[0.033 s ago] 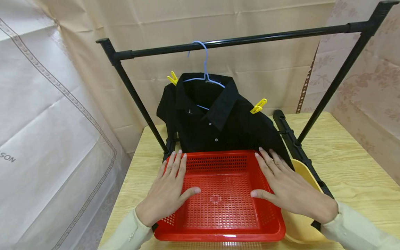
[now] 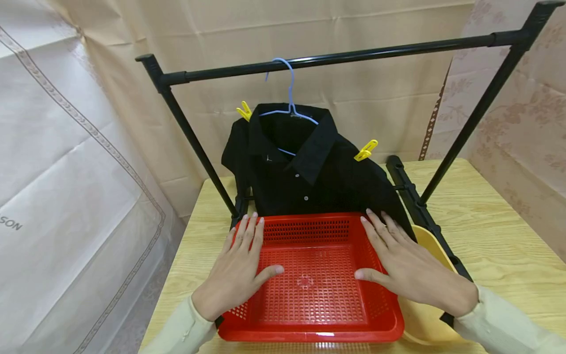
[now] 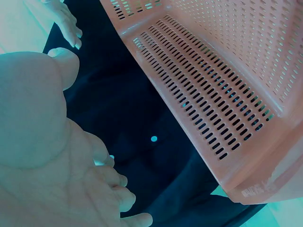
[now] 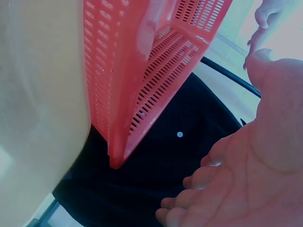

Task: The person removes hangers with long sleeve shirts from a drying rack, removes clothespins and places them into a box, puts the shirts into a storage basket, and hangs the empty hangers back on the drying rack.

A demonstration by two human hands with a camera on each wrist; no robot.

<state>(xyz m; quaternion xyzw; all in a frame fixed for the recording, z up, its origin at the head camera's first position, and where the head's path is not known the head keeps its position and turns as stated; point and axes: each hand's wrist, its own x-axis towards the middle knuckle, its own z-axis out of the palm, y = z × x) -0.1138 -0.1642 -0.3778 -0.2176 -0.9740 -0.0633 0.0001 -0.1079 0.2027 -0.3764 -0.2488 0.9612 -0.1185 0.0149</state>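
A red plastic basket (image 2: 309, 285) with slotted walls has nothing inside it. My left hand (image 2: 239, 268) is over its left side, palm down, fingers straight and thumb spread inward. My right hand (image 2: 402, 260) lies likewise over the right side. Both wrist views show a gap between each palm and the basket. Behind the basket a black button-up shirt (image 2: 283, 172) hangs on a blue hanger (image 2: 291, 93). Yellow clothespins grip its shoulders, one clothespin (image 2: 244, 111) at the left and another clothespin (image 2: 366, 150) at the right. The basket hides the shirt's lower part.
The hanger hooks over the top bar (image 2: 376, 52) of a black clothes rack, whose posts and feet stand either side of the shirt. A yellow basin (image 2: 424, 314) sits right of the basket, partly beneath my right arm. Everything stands on a wood-grain table (image 2: 499, 236) before beige cloth.
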